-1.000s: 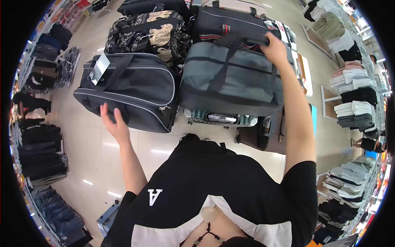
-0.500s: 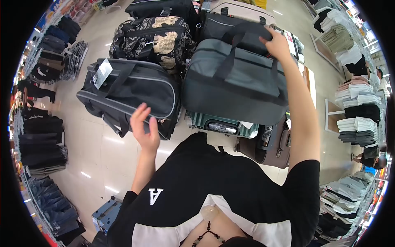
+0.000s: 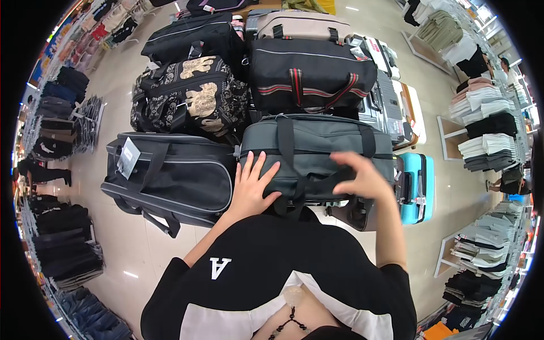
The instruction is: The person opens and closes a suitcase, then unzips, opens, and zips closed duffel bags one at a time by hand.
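Note:
Right in front of me lies a dark grey-green duffel bag [image 3: 323, 136] with black straps. My left hand [image 3: 253, 184] rests spread on its near left end, fingers apart. Over the bag's near right side, my right hand [image 3: 362, 178] is open, thumb and fingers apart and slightly blurred; whether it touches the bag I cannot tell. A black strap [image 3: 320, 184] hangs near it. To the left sits a black duffel bag [image 3: 198, 164] with grey piping and a white tag [image 3: 129, 157].
Behind stand a black bag with red-striped handles [image 3: 311, 71], an elephant-print bag [image 3: 198, 90] and a beige bag [image 3: 306, 25]. A turquoise suitcase [image 3: 418, 190] stands at the right, near a silver suitcase [image 3: 385, 107]. Clothes racks [image 3: 62, 238] and shelves of folded clothes [image 3: 487, 136] line both sides.
The grey-green bag now lies with its zipped top and handles upward. My left hand came down onto it; my right hand moved from its far side to the near side.

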`<state>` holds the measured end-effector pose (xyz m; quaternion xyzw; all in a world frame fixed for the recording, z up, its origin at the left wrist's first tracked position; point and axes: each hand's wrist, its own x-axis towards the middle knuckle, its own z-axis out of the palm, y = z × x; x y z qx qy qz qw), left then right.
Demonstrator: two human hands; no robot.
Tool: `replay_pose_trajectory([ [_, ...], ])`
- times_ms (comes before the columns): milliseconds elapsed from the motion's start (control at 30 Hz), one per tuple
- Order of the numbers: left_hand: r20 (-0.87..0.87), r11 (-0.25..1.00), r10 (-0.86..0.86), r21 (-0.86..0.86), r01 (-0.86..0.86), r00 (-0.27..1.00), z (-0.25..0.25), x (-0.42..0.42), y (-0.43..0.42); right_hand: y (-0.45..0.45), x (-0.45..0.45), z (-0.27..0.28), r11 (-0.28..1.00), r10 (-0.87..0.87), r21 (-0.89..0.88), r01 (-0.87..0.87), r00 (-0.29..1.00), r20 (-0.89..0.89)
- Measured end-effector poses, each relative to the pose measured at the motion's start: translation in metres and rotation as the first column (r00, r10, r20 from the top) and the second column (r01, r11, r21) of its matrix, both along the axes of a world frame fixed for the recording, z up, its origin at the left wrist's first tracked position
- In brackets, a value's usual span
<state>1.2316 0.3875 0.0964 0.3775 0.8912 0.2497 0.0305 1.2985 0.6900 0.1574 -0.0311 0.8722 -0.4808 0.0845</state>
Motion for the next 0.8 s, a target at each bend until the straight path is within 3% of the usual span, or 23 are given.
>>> replay_pose_trajectory([
  [67,-0.013,1.000,0.006,-0.003,-0.006,1.000,-0.002,-0.001,0.000,0.026,-0.033,0.014,0.965,-0.168,-0.203,0.165,0.986,0.001],
  [100,-0.017,1.000,0.011,-0.004,-0.011,1.000,-0.003,-0.001,0.000,0.039,-0.056,0.015,0.920,-0.330,-0.210,0.331,0.943,0.042],
  [133,-0.011,1.000,0.017,-0.008,-0.018,1.000,-0.001,-0.002,0.001,0.062,-0.087,0.006,0.926,-0.377,-0.018,0.377,0.921,-0.096],
  [167,-0.004,1.000,0.012,-0.004,-0.012,1.000,-0.002,-0.003,0.001,0.086,-0.118,-0.013,0.899,-0.423,0.022,0.438,0.879,-0.219],
  [200,0.003,1.000,0.009,-0.002,-0.009,1.000,-0.003,-0.004,0.000,0.105,-0.146,-0.023,0.852,-0.519,0.039,0.522,0.852,-0.070],
  [267,0.010,1.000,0.022,0.010,-0.022,1.000,0.001,-0.007,-0.002,0.136,-0.190,-0.057,0.706,-0.670,-0.121,0.697,0.714,0.202],
  [367,0.087,0.998,0.014,0.056,-0.019,0.996,0.005,-0.019,-0.009,0.158,-0.234,-0.102,0.469,-0.827,-0.071,0.880,0.466,0.314],
  [400,0.124,0.990,0.045,0.127,-0.061,0.991,0.011,-0.026,-0.008,0.190,-0.253,-0.139,0.490,-0.759,-0.125,0.863,0.493,0.425],
  [433,0.135,0.978,0.062,0.190,-0.087,0.989,0.020,-0.035,-0.006,0.187,-0.258,-0.134,0.462,-0.748,-0.126,0.878,0.463,0.476],
  [533,0.398,0.926,0.162,0.254,-0.278,0.903,0.049,-0.076,0.015,0.196,-0.287,-0.168,0.349,-0.745,-0.084,0.933,0.331,0.580],
  [600,0.288,0.948,0.125,0.247,-0.199,0.950,0.054,-0.114,0.032,0.198,-0.298,-0.186,0.320,-0.719,-0.079,0.944,0.296,0.629],
  [667,0.288,0.945,0.140,0.247,-0.215,0.947,0.042,-0.162,0.058,0.192,-0.296,-0.186,0.302,-0.722,-0.108,0.947,0.302,0.622],
  [700,0.214,0.958,0.192,0.171,-0.230,0.958,0.041,-0.188,0.075,0.187,-0.293,-0.187,0.289,-0.726,-0.121,0.950,0.300,0.619],
  [733,0.237,0.963,0.185,0.152,-0.224,0.954,0.033,-0.218,0.092,0.184,-0.291,-0.192,0.248,-0.743,-0.225,0.942,0.334,0.580],
  [800,0.226,0.954,0.262,0.083,-0.287,0.938,0.006,-0.278,0.126,0.183,-0.289,-0.189,0.266,-0.713,-0.262,0.927,0.373,0.594],
])
